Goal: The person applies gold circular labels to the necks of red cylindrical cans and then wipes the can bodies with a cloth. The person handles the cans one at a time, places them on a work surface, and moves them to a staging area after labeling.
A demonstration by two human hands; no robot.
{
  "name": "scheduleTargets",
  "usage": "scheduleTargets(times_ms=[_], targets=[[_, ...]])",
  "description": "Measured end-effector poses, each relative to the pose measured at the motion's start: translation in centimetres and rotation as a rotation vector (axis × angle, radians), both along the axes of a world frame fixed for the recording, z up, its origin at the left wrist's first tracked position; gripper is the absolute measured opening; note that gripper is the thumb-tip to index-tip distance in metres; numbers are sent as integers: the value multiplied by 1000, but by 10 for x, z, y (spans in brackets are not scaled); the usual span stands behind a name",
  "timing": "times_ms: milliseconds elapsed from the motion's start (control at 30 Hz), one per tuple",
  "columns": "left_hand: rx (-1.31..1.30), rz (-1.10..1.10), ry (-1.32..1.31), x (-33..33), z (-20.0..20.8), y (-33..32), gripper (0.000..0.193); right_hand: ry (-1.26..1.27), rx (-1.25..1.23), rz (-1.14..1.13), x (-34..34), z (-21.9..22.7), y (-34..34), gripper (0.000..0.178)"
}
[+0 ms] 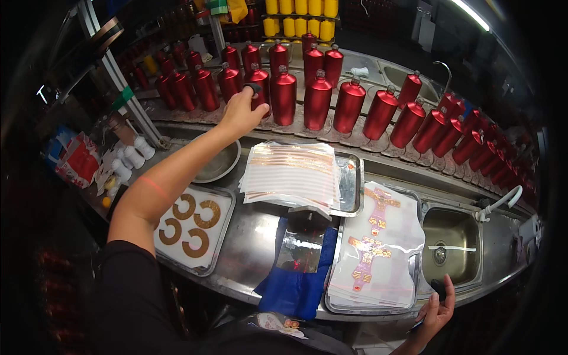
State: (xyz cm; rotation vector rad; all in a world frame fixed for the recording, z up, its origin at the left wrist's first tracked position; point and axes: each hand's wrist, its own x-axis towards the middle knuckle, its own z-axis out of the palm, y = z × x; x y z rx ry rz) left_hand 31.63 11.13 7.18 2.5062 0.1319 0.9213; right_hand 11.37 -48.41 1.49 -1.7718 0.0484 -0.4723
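Note:
My left hand (241,110) is stretched out to a red metallic bottle (258,78) in the long row. Its thumb and black-capped forefinger are apart in front of the bottle's body; whether they touch it I cannot tell, and the other fingers are hidden. Low at the right, my right hand (436,312) hovers beside the front edge of the sink, fingers apart, one wearing a black cap. Nearest to it lies a stack of clear sheets (378,278) with purple and gold labels, on a metal tray.
White sheets with gold stripes (290,174) overlap a tray in the middle. Gold C-shaped labels (206,214) lie on the left tray. A blue cloth (290,296) hangs at the front edge. Right stand a steel sink (452,236) and white faucet (503,202). Yellow bottles (300,26) stand behind.

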Motion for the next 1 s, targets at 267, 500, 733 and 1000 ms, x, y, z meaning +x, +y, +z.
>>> scheduleTargets(times_ms=[267,500,733,1000], targets=[[-238,216,86,231,-58,98,79,259,58,-159,16,25,63,47],[-146,232,-393,235,-69,68,48,237,77,-17,38,8,77,46],[-392,-189,-507,129,-24,38,29,218,98,123,34,16,77,46],[-1225,-424,-289,-81,87,-14,31,188,-29,476,32,36,112,57]])
